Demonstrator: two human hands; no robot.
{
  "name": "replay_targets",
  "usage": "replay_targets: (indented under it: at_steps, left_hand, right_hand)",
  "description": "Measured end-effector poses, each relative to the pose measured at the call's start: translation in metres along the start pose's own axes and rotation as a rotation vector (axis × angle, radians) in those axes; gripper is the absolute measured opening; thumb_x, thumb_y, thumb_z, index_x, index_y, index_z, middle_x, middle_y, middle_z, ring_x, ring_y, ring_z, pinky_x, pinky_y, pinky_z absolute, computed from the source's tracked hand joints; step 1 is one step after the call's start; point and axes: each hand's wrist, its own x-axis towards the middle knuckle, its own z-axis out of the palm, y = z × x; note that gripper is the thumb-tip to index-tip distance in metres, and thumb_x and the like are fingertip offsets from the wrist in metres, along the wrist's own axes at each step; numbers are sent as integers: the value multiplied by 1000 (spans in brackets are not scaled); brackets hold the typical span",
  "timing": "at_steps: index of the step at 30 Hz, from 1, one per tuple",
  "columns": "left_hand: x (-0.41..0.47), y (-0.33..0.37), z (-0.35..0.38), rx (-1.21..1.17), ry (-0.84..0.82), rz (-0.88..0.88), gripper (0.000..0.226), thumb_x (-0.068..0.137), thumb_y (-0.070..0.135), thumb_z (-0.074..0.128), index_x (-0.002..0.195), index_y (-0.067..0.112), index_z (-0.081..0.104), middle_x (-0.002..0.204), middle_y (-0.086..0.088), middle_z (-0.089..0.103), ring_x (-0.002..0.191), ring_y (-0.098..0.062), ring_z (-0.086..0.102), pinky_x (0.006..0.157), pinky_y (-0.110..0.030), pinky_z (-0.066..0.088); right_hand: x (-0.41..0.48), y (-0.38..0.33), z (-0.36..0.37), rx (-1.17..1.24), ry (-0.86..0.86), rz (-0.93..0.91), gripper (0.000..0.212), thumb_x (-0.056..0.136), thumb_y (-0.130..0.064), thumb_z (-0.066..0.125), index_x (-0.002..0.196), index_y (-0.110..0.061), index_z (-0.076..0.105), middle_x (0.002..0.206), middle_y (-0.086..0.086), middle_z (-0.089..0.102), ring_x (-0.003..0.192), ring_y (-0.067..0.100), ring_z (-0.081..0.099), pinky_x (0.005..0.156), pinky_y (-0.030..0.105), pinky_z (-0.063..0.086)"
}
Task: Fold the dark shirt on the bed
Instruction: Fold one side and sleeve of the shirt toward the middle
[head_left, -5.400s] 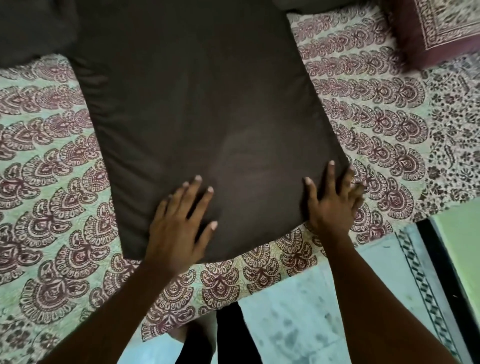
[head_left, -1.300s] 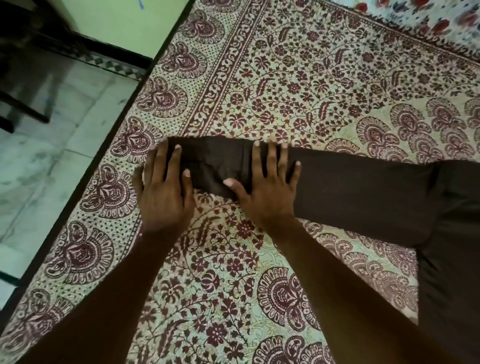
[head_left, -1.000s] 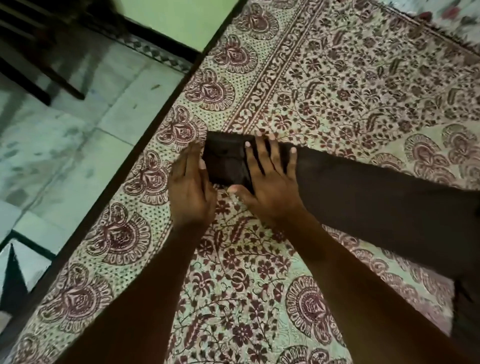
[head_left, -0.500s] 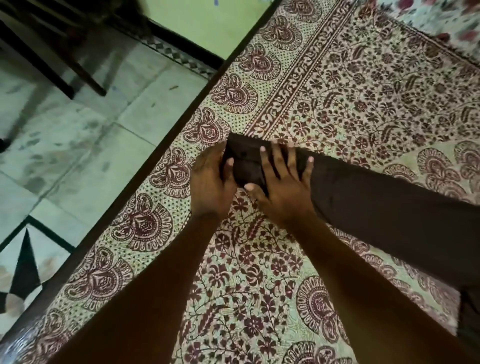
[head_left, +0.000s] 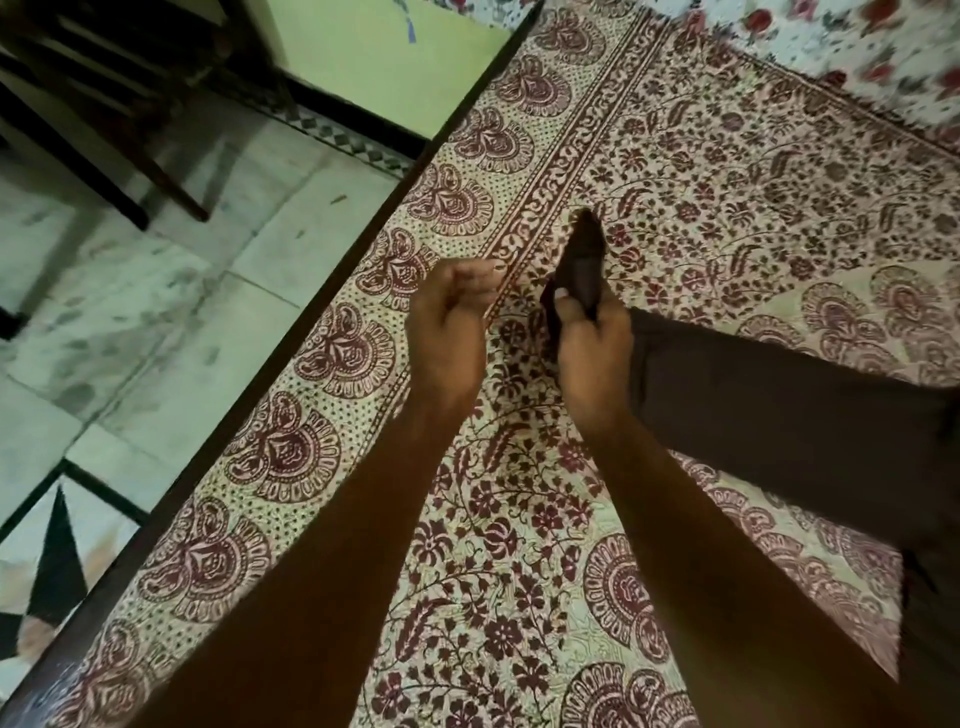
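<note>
1. Right hand (head_left: 592, 348): mine, raised just above the bed cover, fingers pinched shut on the end of the shirt sleeve. The thumb lies along the near side of the cloth; the other fingers are hidden behind it.
2. Left hand (head_left: 449, 322): mine, just beside the right, apart from the cloth. Fingers curled loosely inward toward the palm, gripping nothing I can see.
3. Shirt sleeve (head_left: 779, 400): dark brown, long. It runs from my right hand across the cover to the right edge of view, where it joins the rest of the shirt. The cuff end (head_left: 582, 260) stands lifted out of my grip, pointing away from me, tip tapered.
4. Shirt (head_left: 930, 613): dark body, only a strip visible along the lower right edge, lying on the cover.
5. Bed cover (head_left: 467, 597): cream, printed with maroon flowers and fan-shaped motifs, with a banded border near the bed's left edge.
6. Bed edge (head_left: 249, 405): dark strip running diagonally from lower left to upper centre.
7. Floor (head_left: 156, 301): pale tile with a black-and-white patterned corner, left of the bed.
8. Chair legs (head_left: 104, 156): dark, upper left, on the floor.
9. Wall (head_left: 374, 62): pale green, above the floor.
</note>
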Motion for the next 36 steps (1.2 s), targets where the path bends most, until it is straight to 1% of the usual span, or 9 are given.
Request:
replay_targets:
  at_steps: [3, 6, 10, 15, 18, 21, 27, 30, 36]
  left_hand:
    - [-40, -29, 12, 225, -198, -47, 36, 85, -3, 57, 113, 19, 64, 118, 0, 69, 113, -19, 67, 95, -48, 59]
    - [-79, -51, 50, 432, -374, -43, 68, 80, 16, 79, 136, 32, 44, 118, 11, 69, 106, -11, 70, 82, -39, 63]
    - [-84, -79, 111, 539, -210, 31, 72, 65, 53, 71, 130, 34, 46, 114, 2, 70, 105, -29, 68, 84, -52, 58]
    - [-108, -78, 176, 727, -238, 182, 84, 67, 60, 59, 136, 13, 47, 129, -14, 58, 120, -39, 54, 93, -54, 51]
    - [-130, -80, 206, 781, -241, 234, 90, 75, 58, 66, 147, 12, 38, 139, -17, 49, 127, -40, 48, 100, -51, 46]
    - [-131, -92, 218, 892, -237, 274, 73, 77, 25, 74, 140, 5, 45, 134, -23, 50, 120, -44, 50, 93, -55, 50]
    - [-142, -111, 236, 1283, -369, 482, 61, 65, -3, 71, 123, -1, 53, 123, -27, 49, 109, -48, 49, 82, -56, 51]
    - [-164, -113, 259, 1279, -399, 420, 64, 65, -3, 72, 125, 2, 50, 131, -25, 44, 117, -47, 47, 81, -58, 55]
    - [-211, -128, 319, 1011, -378, 321, 63, 72, 12, 50, 135, 2, 50, 139, -26, 47, 127, -47, 45, 101, -63, 46]
  right_hand:
    - [-2, -14, -24, 531, 46, 311, 21, 95, -25, 67, 115, -20, 63, 124, 10, 69, 114, 28, 67, 107, 48, 51]
    - [-14, -23, -60, 801, -5, 373, 31, 100, -32, 60, 120, -10, 70, 109, 9, 77, 97, 30, 73, 90, 42, 59]
    - [-19, -33, -122, 989, 49, 362, 31, 107, -34, 50, 110, -12, 72, 110, 11, 77, 95, 26, 75, 84, 38, 62]
    - [-8, -20, -201, 1041, 179, 413, 33, 101, -16, 60, 132, -6, 66, 127, 19, 72, 117, 37, 69, 101, 51, 56]
    - [-7, -17, -246, 1036, 231, 449, 20, 102, -12, 55, 115, -5, 69, 105, 16, 76, 91, 31, 75, 73, 41, 65]
    - [-4, -15, -295, 1097, 286, 390, 17, 104, -7, 52, 97, -5, 68, 91, 15, 75, 72, 25, 74, 56, 33, 63]
    - [1, 49, -433, 1148, 634, 337, 24, 102, -4, 56, 124, -5, 67, 88, 15, 78, 73, 28, 78, 50, 39, 61]
    - [-8, 90, -497, 1111, 794, 436, 38, 100, -3, 60, 137, -11, 61, 118, 17, 73, 104, 37, 72, 51, 45, 61]
    - [-26, 132, -594, 1071, 869, 435, 47, 95, -1, 66, 141, -11, 57, 124, 16, 70, 102, 34, 71, 54, 41, 62]
